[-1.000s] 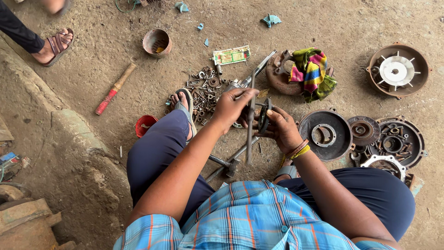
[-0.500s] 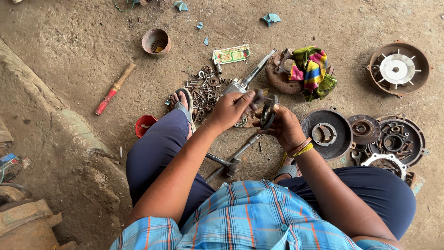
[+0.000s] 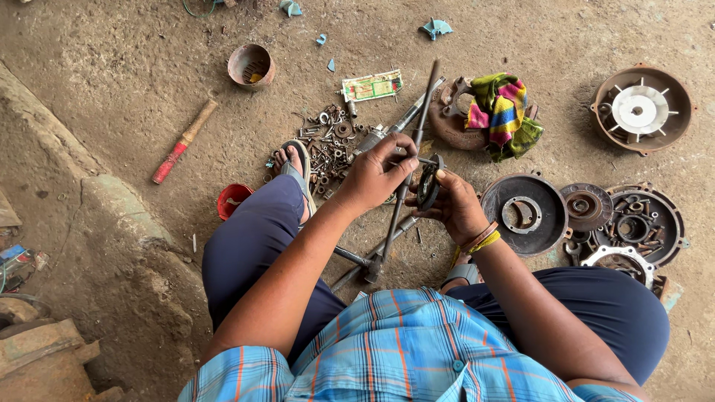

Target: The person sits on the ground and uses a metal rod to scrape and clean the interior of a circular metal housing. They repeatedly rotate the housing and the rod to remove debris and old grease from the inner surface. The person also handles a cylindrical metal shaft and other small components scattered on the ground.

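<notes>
Nearest the viewer, below the blue plaid shirt, a dark metal T-shaped tool (image 3: 370,262) rests with its cross-handle on the dirt floor between the person's knees. From it a long thin steel rod (image 3: 408,167) rises up and away, its long axis running from the lap toward the far edge of the floor and leaning slightly to the right at its tip.

The two hands meet on either side of that rod, about midway up. The left hand (image 3: 375,177) is closed around the rod from the left, thumb and fingers wrapped on it. The right hand (image 3: 454,205), with a yellow and orange bangle at the wrist, pinches a dark round metal disc (image 3: 429,182) held on edge — the disc sits just right of the rod, touching or nearly touching it, with a short pin pointing across toward the rod. Whether the disc is already threaded on the rod cannot be told.

Just beyond the left hand lies a heap of small nuts, bolts and washers (image 3: 328,141) beside a sandalled foot (image 3: 296,165). To the right sits a rusty round brake plate (image 3: 524,214); farther off, a multicoloured striped cloth (image 3: 503,112) and a red-handled hammer (image 3: 184,141).
</notes>
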